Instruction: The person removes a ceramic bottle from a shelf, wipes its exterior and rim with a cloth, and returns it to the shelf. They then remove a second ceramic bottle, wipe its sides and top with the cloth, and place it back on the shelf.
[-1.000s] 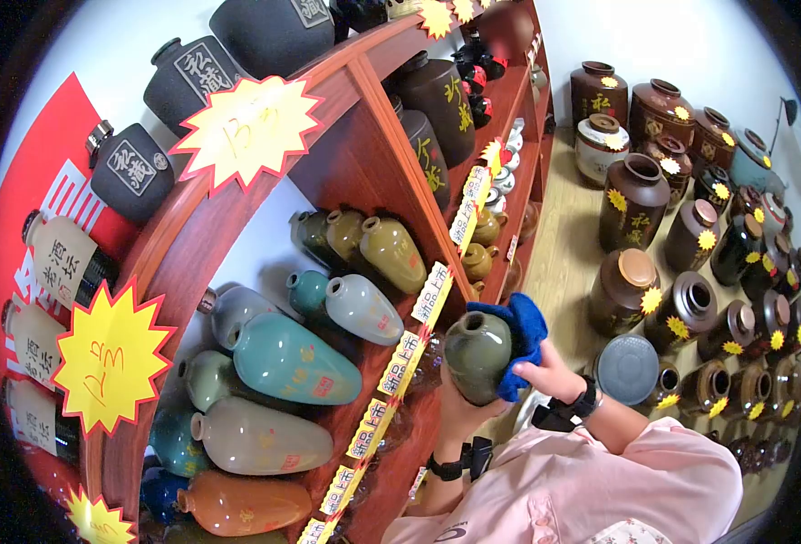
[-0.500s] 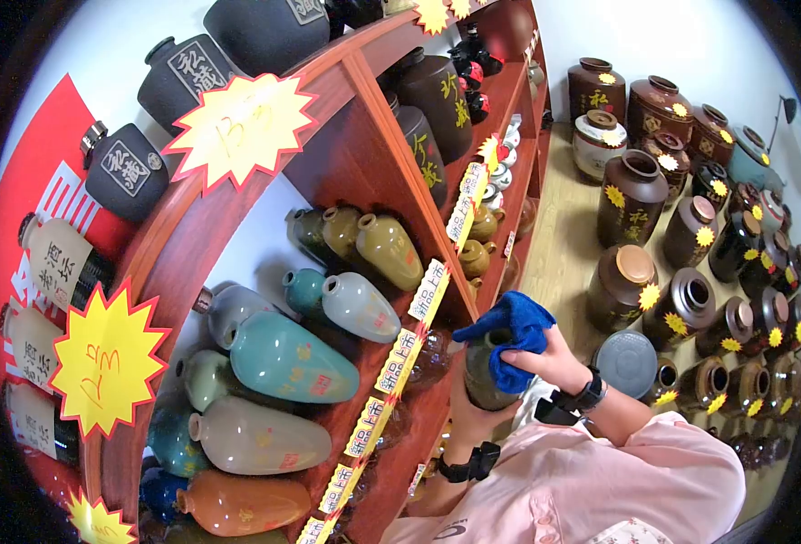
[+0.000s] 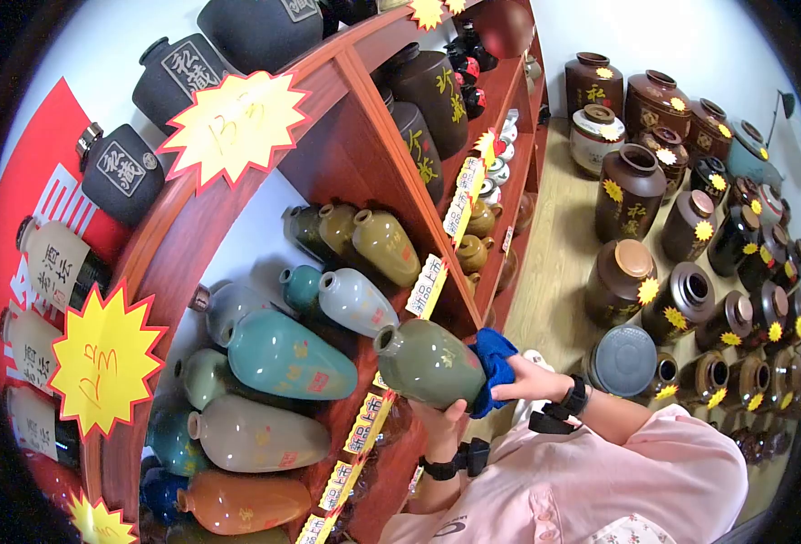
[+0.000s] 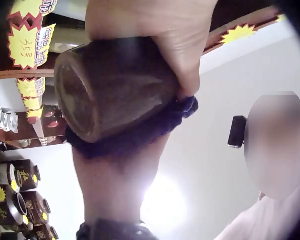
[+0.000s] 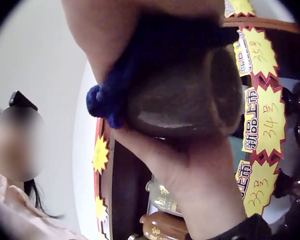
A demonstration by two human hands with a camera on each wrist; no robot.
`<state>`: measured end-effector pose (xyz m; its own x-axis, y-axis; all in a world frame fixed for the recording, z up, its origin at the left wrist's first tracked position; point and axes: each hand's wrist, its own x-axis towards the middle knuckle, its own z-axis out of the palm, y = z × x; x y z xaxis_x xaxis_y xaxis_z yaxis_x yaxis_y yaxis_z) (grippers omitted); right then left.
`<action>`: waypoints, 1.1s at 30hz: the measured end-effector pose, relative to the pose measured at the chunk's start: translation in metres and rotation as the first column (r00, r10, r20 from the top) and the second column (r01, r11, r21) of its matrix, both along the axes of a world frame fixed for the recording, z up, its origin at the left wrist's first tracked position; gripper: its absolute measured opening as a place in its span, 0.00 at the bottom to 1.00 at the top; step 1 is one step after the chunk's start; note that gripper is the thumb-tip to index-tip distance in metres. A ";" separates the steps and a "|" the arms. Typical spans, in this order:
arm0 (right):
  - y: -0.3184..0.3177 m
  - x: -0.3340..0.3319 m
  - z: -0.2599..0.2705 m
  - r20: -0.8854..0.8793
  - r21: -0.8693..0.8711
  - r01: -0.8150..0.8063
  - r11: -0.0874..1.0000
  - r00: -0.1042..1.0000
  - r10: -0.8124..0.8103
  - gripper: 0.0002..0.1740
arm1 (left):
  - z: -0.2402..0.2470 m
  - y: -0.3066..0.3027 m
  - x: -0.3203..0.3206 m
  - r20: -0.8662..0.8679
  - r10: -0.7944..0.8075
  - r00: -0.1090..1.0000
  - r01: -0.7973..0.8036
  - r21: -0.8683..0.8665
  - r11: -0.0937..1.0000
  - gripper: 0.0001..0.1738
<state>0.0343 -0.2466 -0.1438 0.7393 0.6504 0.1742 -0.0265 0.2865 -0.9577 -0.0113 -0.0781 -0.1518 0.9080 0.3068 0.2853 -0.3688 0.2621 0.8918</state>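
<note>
A glossy olive-green ceramic wine bottle is held in front of the shelf, its mouth toward the upper left in the head view. My left hand grips its body from below. At the base end, my right hand holds a blue cloth against the bottle. The left wrist view shows the bottle's round base bare, with the cloth wrapped along the side. In the right wrist view, the left thumb side lies under the bottle, and the cloth bunches beneath the right hand.
Glazed bottles, including a teal one and an orange one, fill the wooden shelf at left. Yellow price tags line its edge near my left hand. Many large jars stand on the floor at right.
The bottle has tipped over and moved left toward the shelf, its mouth now pointing that way. The cloth went from the side, over the top, to the base end.
</note>
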 end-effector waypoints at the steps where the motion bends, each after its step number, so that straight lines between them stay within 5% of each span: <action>1: -0.002 -0.001 0.001 -0.012 -0.042 -0.029 0.999 1.000 0.028 0.40 | 0.006 -0.002 -0.003 -0.015 0.069 0.998 -0.068 0.014 0.998 0.44; 4: -0.007 0.000 0.000 -0.085 -0.130 -0.127 0.983 0.990 0.116 0.44 | 0.016 0.000 -0.009 -0.076 0.051 0.996 -0.051 -0.004 0.999 0.44; 7: -0.006 -0.001 0.013 -0.264 0.028 -0.286 0.958 0.922 0.283 0.56 | 0.002 0.011 -0.008 -0.115 -0.056 0.992 0.051 -0.049 0.997 0.44; 10: -0.002 -0.007 0.025 -0.140 -0.012 -0.179 0.984 0.974 0.176 0.56 | 0.009 0.011 -0.008 -0.133 -0.148 0.980 0.126 -0.159 0.979 0.45; 13: 0.005 -0.013 0.001 0.160 -0.069 0.128 0.989 0.980 -0.116 0.52 | 0.016 0.007 0.004 -0.093 -0.166 0.982 0.145 -0.197 0.970 0.46; 16: 0.010 -0.016 -0.008 0.119 0.014 0.256 0.966 0.959 -0.256 0.50 | 0.028 -0.013 0.011 -0.087 0.000 0.996 -0.006 -0.069 0.998 0.44; 24: 0.010 -0.012 0.028 0.164 -0.005 0.292 0.957 0.944 -0.287 0.40 | 0.008 -0.009 0.016 -0.138 0.052 0.989 -0.046 0.047 0.998 0.41; 27: 0.012 -0.007 0.032 0.150 0.078 0.283 0.956 0.945 -0.292 0.39 | 0.011 -0.013 0.017 -0.114 0.050 0.992 -0.023 0.226 0.974 0.43; 30: 0.011 -0.002 0.041 0.188 0.134 0.317 0.939 0.922 -0.338 0.41 | 0.015 -0.008 0.016 -0.037 -0.215 0.976 0.218 0.167 0.961 0.45; 33: 0.008 0.004 0.062 0.219 0.175 0.306 0.936 0.915 -0.340 0.43 | 0.032 -0.010 0.010 -0.071 -0.205 0.976 0.216 0.296 0.930 0.48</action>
